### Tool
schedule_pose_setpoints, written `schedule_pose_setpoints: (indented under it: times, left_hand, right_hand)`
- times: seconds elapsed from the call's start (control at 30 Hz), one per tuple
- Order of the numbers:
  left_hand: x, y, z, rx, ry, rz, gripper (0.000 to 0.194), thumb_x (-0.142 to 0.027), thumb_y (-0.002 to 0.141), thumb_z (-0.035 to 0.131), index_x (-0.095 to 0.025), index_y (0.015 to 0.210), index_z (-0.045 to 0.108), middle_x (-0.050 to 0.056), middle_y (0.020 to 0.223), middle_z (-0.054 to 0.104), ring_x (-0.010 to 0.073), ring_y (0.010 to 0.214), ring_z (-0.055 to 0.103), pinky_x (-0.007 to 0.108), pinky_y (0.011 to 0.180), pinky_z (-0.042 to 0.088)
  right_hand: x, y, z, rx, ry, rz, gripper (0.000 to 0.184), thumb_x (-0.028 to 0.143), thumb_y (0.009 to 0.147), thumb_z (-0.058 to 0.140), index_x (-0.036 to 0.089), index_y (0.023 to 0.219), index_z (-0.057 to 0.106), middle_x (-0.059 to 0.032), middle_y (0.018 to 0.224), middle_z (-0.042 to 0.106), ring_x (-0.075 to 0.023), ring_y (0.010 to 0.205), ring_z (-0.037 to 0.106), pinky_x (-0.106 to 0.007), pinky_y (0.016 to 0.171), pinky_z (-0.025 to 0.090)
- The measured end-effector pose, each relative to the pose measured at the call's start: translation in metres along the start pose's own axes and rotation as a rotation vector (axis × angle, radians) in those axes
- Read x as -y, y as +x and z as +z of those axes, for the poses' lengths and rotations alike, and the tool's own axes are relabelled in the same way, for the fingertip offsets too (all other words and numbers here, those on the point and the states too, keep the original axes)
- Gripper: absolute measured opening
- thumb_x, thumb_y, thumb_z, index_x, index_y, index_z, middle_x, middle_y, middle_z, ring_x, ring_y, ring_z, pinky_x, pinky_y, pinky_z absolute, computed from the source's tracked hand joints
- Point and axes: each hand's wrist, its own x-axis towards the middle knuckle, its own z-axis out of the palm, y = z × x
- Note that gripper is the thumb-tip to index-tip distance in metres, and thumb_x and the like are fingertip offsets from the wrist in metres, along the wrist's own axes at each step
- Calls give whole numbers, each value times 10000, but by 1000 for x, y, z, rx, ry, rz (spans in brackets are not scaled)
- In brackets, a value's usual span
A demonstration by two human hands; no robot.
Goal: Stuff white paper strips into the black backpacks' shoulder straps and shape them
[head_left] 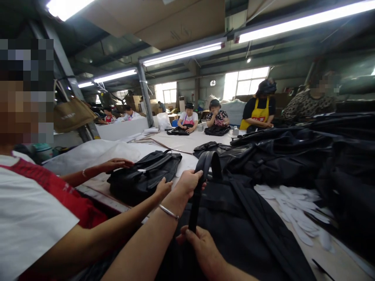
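Note:
In front of me a large black bag (pixel 222 218) lies on the table, its strap running down its right side. My left hand (pixel 187 183), with a silver bangle at the wrist, is closed around the bag's raised black handle (pixel 216 166). Lower down, my right hand (pixel 202 246) pinches the lower end of the same black band between thumb and fingers. Part of the bag's near side is hidden by my hands and forearms.
At my left a co-worker in a red apron (pixel 58 187) handles another black backpack (pixel 146 171). White paper-like strips (pixel 295 210) lie to the right, beside a heap of black bags (pixel 278 156). Several people work across the white table (pixel 187 142).

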Motion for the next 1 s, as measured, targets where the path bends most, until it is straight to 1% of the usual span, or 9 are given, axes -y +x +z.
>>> schedule_pose_setpoints:
  times: [0.13,0.23,0.37,0.47,0.6,0.7,0.8,0.93,1.0]
  left_hand:
    - [-8,-5,-2,34,-23,6,175,-290,870,613,-117,843,600,47,651,635,137,510,602,235,477,488]
    - [-15,-13,-3,62,-29,18,220,-339,892,580,-128,830,589,39,649,630,126,478,592,221,449,473]
    - [-11,-36,-13,99,20,67,369,-509,875,566,-149,795,566,5,558,586,112,400,528,203,388,408]
    - [7,-61,-35,154,53,6,446,-564,815,625,-119,783,615,40,604,624,129,489,572,206,446,428]
    - [44,-92,-74,188,-3,-241,431,-505,775,689,-92,895,680,104,839,693,173,710,638,270,634,521]
    - [66,-106,-94,162,-38,-424,451,-517,754,700,-105,937,686,86,794,680,179,678,633,298,616,529]
    - [80,-112,-97,134,-24,-508,457,-535,726,724,-100,862,687,58,684,643,144,567,595,216,496,448]
    - [92,-112,-88,156,-72,-536,419,-480,698,763,-103,864,691,88,769,688,175,645,636,263,593,508]
    - [98,-111,-85,140,-53,-529,429,-488,681,776,-104,853,690,78,745,685,168,623,626,270,598,510]
  right_hand:
    - [15,5,-9,73,-36,87,443,561,730,666,149,881,733,-82,833,731,-217,772,644,-338,737,472]
    - [20,17,-19,128,-153,131,421,539,764,630,135,798,743,-62,714,691,-167,632,581,-296,623,425]
    - [14,38,-36,80,-325,12,358,481,748,651,142,646,704,-8,551,605,-136,528,502,-275,564,367]
    - [10,46,-49,-25,-489,-74,259,393,755,638,159,664,701,-7,586,638,-148,567,539,-259,560,361]
    - [16,42,-59,-118,-801,-74,170,330,746,619,183,726,703,-18,699,697,-160,668,604,-239,589,373]
    - [24,36,-58,-152,-1026,-97,155,337,746,614,201,723,682,-19,733,705,-169,700,629,-246,599,366]
    - [28,32,-53,-138,-1195,-193,137,325,759,602,203,741,661,-26,774,709,-182,731,644,-262,616,365]
    - [23,28,-51,-100,-1342,-371,161,337,800,572,193,781,640,-51,842,704,-192,771,642,-279,661,383]
    - [19,25,-54,-97,-1396,-433,147,330,789,585,189,784,629,-57,835,691,-202,773,627,-295,682,388]
